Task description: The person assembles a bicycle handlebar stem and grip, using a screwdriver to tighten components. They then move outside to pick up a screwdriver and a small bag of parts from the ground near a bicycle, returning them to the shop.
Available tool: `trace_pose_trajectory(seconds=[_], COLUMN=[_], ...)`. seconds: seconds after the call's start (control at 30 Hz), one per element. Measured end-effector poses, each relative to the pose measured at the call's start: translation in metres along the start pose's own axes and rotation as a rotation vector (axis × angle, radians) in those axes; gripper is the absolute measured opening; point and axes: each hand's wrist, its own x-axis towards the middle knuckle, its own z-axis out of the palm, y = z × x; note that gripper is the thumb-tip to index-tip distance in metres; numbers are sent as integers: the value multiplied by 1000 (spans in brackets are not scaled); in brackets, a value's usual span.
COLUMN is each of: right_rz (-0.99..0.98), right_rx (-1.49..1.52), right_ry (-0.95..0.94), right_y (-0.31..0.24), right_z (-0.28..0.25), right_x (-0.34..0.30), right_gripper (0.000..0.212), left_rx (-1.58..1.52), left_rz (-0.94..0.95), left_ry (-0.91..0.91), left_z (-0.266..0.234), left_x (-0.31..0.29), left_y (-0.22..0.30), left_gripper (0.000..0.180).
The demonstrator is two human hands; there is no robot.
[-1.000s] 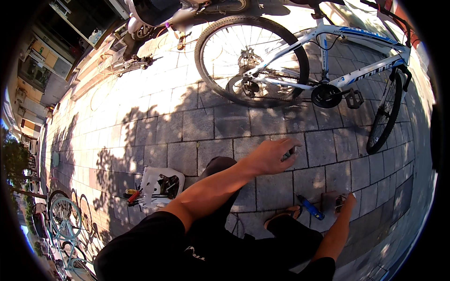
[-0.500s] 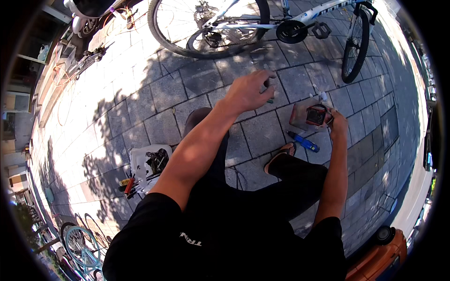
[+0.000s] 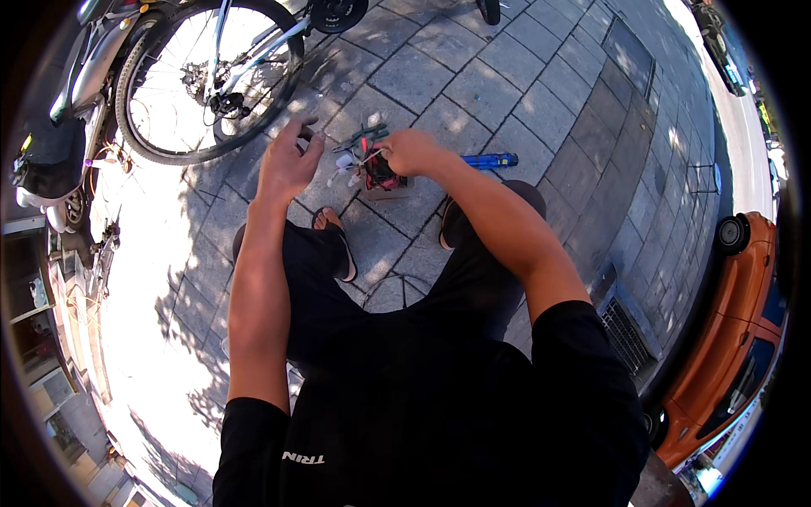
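Note:
My left hand (image 3: 290, 160) hovers over the paving left of a small box, its thumb and fingers apart with nothing between them. At the top of that box my right hand (image 3: 412, 154) has its fingers pressed together; what they pinch is too small to make out. The box (image 3: 390, 194) holds a red and black part (image 3: 378, 176) with thin wires. White plastic pieces (image 3: 343, 160) stick out at its left side. Just beyond lies a dark green, slim object (image 3: 359, 135), its kind unclear. A blue cylindrical tool (image 3: 490, 160) rests right of the box, partly behind my right forearm.
A white and blue bicycle (image 3: 211, 84) stands ahead on the left, beside a parked scooter (image 3: 93, 76). My sandalled foot (image 3: 334, 232) is close to the box. A metal drain grate (image 3: 625, 334) and an orange car (image 3: 718, 338) are on the right.
The view has turned right, so the bicycle sits farther left. My hands are now closer together, with the box between my feet. My right hand has moved from the box's right side to its top.

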Motion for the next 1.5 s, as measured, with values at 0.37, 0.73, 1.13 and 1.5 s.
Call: trace_pose_trajectory(seconds=[0.37,0.73,1.13,1.5], right_rz=[-106,-256,-309,22], right_rx=[-146,-106,-167,-289], right_ry=[-298,-316,-269,-346], right_y=[-29,-28,-31,10], right_z=[16,-2,-28,-2], right_x=[-25,-50,-70,10], right_gripper=[27,25,26,30], left_rx=[403,29,12,238], left_rz=[155,157,-227,118], left_ry=[-645,-266,-621,-859], left_z=[92,160,128,90], left_x=[-34,-62,-57,-60], left_y=[-16,-55,-30,-7], left_gripper=[42,26,35,29])
